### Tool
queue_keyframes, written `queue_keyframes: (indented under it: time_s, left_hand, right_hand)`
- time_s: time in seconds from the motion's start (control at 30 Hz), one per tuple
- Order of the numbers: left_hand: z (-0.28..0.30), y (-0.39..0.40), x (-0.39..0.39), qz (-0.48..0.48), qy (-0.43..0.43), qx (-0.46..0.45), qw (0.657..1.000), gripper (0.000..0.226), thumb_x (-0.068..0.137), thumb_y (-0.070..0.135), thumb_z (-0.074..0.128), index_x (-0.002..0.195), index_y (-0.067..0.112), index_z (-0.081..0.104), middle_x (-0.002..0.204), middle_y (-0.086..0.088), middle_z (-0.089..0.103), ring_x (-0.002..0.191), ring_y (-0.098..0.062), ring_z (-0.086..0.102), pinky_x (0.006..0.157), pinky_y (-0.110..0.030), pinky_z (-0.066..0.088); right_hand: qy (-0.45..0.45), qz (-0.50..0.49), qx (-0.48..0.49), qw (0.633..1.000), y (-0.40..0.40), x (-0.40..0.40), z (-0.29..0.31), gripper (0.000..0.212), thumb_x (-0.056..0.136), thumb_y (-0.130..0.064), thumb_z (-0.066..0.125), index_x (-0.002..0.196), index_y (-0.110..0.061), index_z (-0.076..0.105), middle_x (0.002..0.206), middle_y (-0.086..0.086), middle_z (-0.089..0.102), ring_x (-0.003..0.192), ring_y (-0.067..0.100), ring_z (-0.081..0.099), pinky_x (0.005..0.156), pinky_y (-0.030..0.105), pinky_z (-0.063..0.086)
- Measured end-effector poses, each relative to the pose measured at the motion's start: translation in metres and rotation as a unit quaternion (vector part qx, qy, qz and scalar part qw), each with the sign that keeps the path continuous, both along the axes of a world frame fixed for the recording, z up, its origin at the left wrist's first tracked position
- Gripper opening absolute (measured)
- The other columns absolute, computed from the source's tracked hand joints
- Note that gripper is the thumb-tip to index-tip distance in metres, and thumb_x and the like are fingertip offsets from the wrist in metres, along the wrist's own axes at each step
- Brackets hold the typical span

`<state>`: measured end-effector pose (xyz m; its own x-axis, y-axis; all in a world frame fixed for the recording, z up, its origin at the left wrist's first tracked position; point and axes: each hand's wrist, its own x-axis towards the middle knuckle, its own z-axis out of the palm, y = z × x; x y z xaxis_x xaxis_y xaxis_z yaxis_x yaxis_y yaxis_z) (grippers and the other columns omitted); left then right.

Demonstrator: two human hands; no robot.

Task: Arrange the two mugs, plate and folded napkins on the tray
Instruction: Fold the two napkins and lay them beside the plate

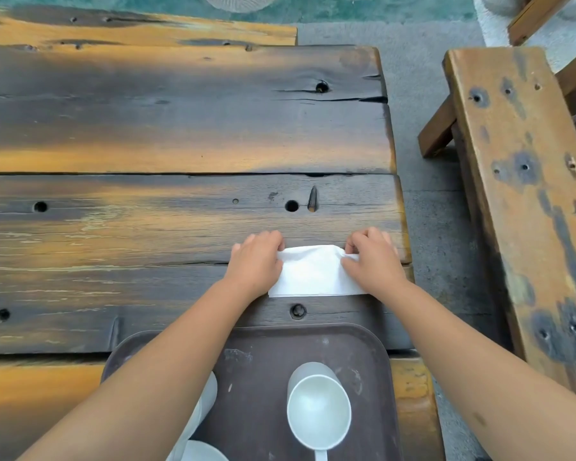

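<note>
Nearest the camera, the brown tray point(280, 341) sits at the counter's point(147, 128) near edge, around six o'clock in the view. On it a white mug point(318, 407) stands upright at the tray's right half, its handle pointing back toward the person. A second mug point(207, 390) is at the tray's left, mostly hidden under the left forearm, so its pose cannot be told. At the very bottom edge a pale curved rim point(202, 452) shows, possibly the plate; too little is visible to be sure.

Just beyond the tray's far rim, at about twelve o'clock from it, a white napkin point(313, 274) lies flat on the counter, its long axis running left to right. The left hand point(255, 261) rests on its left end and the right hand point(373, 261) on its right end. The fingers of both are curled over the far corners and pinching the paper, so both hands grip the napkin; a small ridge rises at the far edge between them.

This looks like a fold in progress, with the far edge due to come toward the near edge at six o'clock. Both hands are equally near, and the tray's open middle lies directly behind the wrists for setting the napkin down.

A wooden bench point(512, 194) stands well apart at three o'clock.
</note>
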<state>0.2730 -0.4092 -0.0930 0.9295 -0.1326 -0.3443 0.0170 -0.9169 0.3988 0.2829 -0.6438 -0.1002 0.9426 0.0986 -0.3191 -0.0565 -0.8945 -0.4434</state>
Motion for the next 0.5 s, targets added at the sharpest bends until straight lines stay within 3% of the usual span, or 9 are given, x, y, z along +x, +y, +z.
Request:
queue_keyframes:
  time_s: [0.1,0.2,0.3,0.37,0.5]
  left_hand:
    - [0.002,-0.002,0.002,-0.006,0.033,-0.002,0.999,0.029,0.090,0.014,0.048,0.116,0.025,0.050,0.114,0.006,0.062,0.110,-0.024,0.048,0.086,-0.040,0.032]
    - [0.007,-0.001,0.001,-0.016,0.055,0.005,0.998,0.024,0.092,0.017,0.048,0.113,0.023,0.058,0.109,0.000,0.062,0.109,-0.026,0.050,0.086,-0.039,0.034]
    - [0.016,0.003,-0.006,0.001,0.066,-0.053,0.996,0.010,0.092,0.024,0.056,0.099,0.019,0.062,0.100,-0.002,0.060,0.099,-0.024,0.053,0.085,-0.037,0.043]
    - [0.028,0.006,-0.013,0.055,0.077,-0.140,0.986,0.007,0.092,0.025,0.062,0.086,0.021,0.060,0.089,0.002,0.060,0.081,-0.016,0.055,0.069,-0.029,0.042]
    - [0.056,0.010,-0.034,0.158,0.088,-0.273,0.945,0.018,0.091,0.021,0.066,0.074,0.024,0.059,0.058,0.010,0.052,0.047,-0.003,0.043,0.046,-0.018,0.034]
  right_hand:
    - [0.006,0.015,-0.001,1.000,-0.001,-0.001,0.003,0.017,0.083,-0.018,0.061,0.096,-0.025,0.053,0.099,-0.005,0.053,0.105,0.026,0.045,0.083,0.037,0.035]
    - [0.031,0.011,0.001,0.999,-0.003,-0.001,0.005,0.029,0.084,-0.016,0.060,0.112,-0.021,0.060,0.112,0.001,0.063,0.110,0.027,0.051,0.091,0.041,0.041]
    - [0.064,-0.030,0.074,0.995,-0.007,-0.005,0.011,0.007,0.086,-0.022,0.068,0.082,-0.021,0.062,0.088,0.002,0.059,0.089,0.023,0.054,0.072,0.033,0.038]
    - [0.099,-0.072,0.184,0.975,-0.013,-0.011,0.018,0.024,0.085,-0.021,0.072,0.067,-0.023,0.056,0.070,-0.007,0.053,0.069,0.011,0.050,0.060,0.028,0.034]
    - [0.117,-0.127,0.310,0.935,-0.023,-0.032,0.044,0.019,0.084,-0.017,0.073,0.070,-0.017,0.061,0.052,-0.016,0.054,0.046,-0.003,0.043,0.044,0.012,0.032]
